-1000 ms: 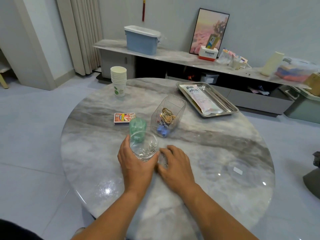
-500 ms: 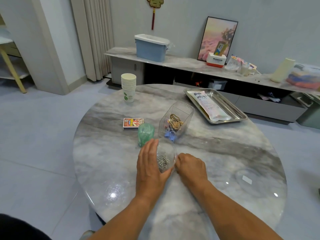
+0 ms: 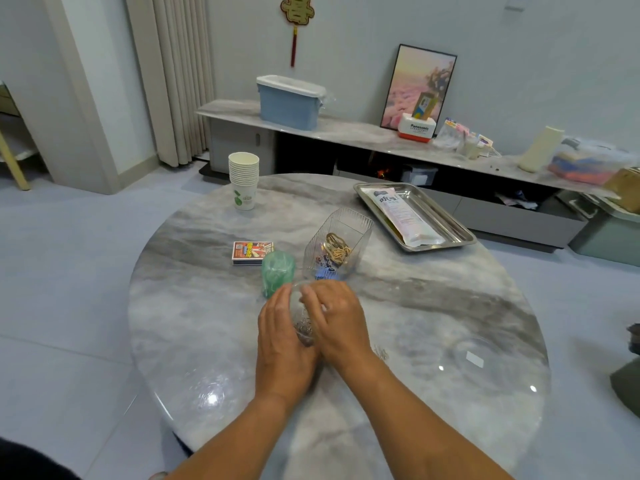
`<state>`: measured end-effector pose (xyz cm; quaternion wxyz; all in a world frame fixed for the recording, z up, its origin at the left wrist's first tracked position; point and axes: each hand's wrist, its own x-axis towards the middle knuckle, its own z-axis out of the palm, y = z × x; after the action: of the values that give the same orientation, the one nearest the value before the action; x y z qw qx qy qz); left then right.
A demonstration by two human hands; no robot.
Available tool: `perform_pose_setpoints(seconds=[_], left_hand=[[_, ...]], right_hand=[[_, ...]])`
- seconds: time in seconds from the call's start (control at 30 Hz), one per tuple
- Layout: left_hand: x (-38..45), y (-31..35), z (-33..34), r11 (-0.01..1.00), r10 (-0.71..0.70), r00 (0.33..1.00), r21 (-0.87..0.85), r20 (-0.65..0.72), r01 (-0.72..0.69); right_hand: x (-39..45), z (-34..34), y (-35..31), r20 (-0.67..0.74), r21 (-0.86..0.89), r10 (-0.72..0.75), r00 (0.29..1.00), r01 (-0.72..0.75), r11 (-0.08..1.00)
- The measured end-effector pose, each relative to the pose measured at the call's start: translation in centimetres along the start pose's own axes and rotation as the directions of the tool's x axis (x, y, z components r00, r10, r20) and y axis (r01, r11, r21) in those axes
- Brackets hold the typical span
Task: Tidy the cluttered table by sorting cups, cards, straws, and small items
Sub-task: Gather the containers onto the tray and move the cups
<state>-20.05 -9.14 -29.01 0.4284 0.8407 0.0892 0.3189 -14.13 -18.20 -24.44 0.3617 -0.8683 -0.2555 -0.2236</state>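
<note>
My left hand [image 3: 280, 330] grips a clear glass cup [image 3: 302, 323] with small metal pins in its bottom, tilted toward me just above the marble table [image 3: 194, 306]. My right hand [image 3: 337, 317] lies against the cup's right side, its fingers bent over the mouth; whether they pinch anything is hidden. A few loose pins [image 3: 381, 353] lie on the table by my right wrist. Behind the hands stand a green cup [image 3: 277, 277] and a ribbed clear container [image 3: 337, 244] with clips and rubber bands in it. A card box [image 3: 252, 252] lies left of them.
A stack of paper cups [image 3: 244, 180] stands at the far left of the table. A metal tray [image 3: 460, 233] with a straw packet [image 3: 401, 216] sits at the far right. A clear lid [image 3: 474, 358] lies at the right. A cluttered sideboard [image 3: 346, 133] runs behind.
My left hand has tilted the clear cup toward me. My right hand has left the tabletop and come up over the cup's mouth. The camera has moved closer.
</note>
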Motion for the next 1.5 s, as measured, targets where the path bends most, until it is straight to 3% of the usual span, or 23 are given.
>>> perform_pose_setpoints(seconds=[0.07,0.13,0.2,0.27,0.37,0.5,0.67,0.83,0.97,1.07,1.1,1.17,1.23,1.27,1.3,1.37,1.5], left_hand=[[0.2,0.1,-0.2,0.999,-0.05,0.998,0.013,-0.025,0.051],[0.2,0.3,-0.4,0.997,-0.08,0.995,0.005,-0.055,0.08],[0.2,0.4,-0.4,0.996,-0.089,0.994,-0.015,-0.063,0.089],[0.3,0.4,-0.3,0.996,-0.092,0.992,-0.027,-0.084,0.09],[0.3,0.2,-0.2,0.994,-0.105,0.988,-0.037,-0.11,0.102],[0.3,0.0,-0.3,0.99,-0.124,0.985,-0.074,-0.117,0.116],[0.2,-0.1,-0.4,0.992,-0.115,0.988,-0.055,-0.101,0.11],[-0.1,0.1,-0.2,0.999,-0.034,0.999,-0.021,-0.031,0.034],[-0.2,0.1,0.0,0.998,0.059,0.998,0.008,-0.006,-0.059],[-0.3,0.1,0.1,0.994,0.109,0.994,0.022,0.007,-0.109],[-0.3,0.1,0.1,0.992,0.124,0.992,0.027,0.019,-0.125],[-0.3,0.4,0.0,0.988,0.151,0.988,0.038,0.045,-0.152],[-0.2,0.5,-0.1,0.986,0.16,0.985,0.043,0.059,-0.163],[-0.1,0.4,0.0,0.985,0.163,0.985,0.045,0.061,-0.166],[-0.2,0.3,0.0,0.985,0.165,0.984,0.048,0.063,-0.168],[-0.3,0.1,0.1,0.986,0.16,0.985,0.041,0.07,-0.163],[-0.4,0.2,-0.1,0.995,0.103,0.991,-0.005,0.088,-0.103]], right_hand=[[-1.0,-1.2,1.4,-0.152,0.063,0.144,0.978,-0.136,0.989],[-2.8,-2.7,3.6,-0.25,0.107,0.398,0.883,-0.383,0.917],[-5.3,-3.9,5.1,-0.261,0.099,0.594,0.761,-0.591,0.8],[-7.2,-4.1,5.4,-0.208,0.014,0.644,0.737,-0.656,0.755],[-7.5,-2.7,3.9,-0.039,-0.099,0.601,0.798,-0.602,0.793],[-6.7,-0.6,2.4,0.195,-0.294,0.443,0.875,-0.379,0.878],[-5.2,-1.6,4.4,0.034,-0.565,0.275,0.961,-0.209,0.798],[-4.7,-2.0,6.0,0.111,-0.68,0.19,0.975,-0.065,0.731],[-4.4,-1.8,6.6,0.148,-0.653,0.106,0.983,0.017,0.757],[-4.1,-2.4,6.0,0.246,-0.671,0.238,0.94,-0.012,0.742],[-3.8,-2.8,5.4,0.247,-0.659,0.303,0.92,-0.07,0.749],[-2.7,-3.8,4.8,0.096,-0.579,0.434,0.896,-0.304,0.756],[-0.8,-4.6,3.6,-0.036,-0.366,0.494,0.868,-0.472,0.802],[0.4,-4.6,2.6,-0.102,-0.241,0.477,0.873,-0.487,0.839],[1.3,-4.3,1.7,-0.163,-0.138,0.418,0.894,-0.44,0.887],[2.4,-3.3,0.3,-0.192,-0.102,0.233,0.953,-0.256,0.961],[2.2,-1.8,-0.3,0.086,-0.125,0.097,0.992,-0.086,0.988]])
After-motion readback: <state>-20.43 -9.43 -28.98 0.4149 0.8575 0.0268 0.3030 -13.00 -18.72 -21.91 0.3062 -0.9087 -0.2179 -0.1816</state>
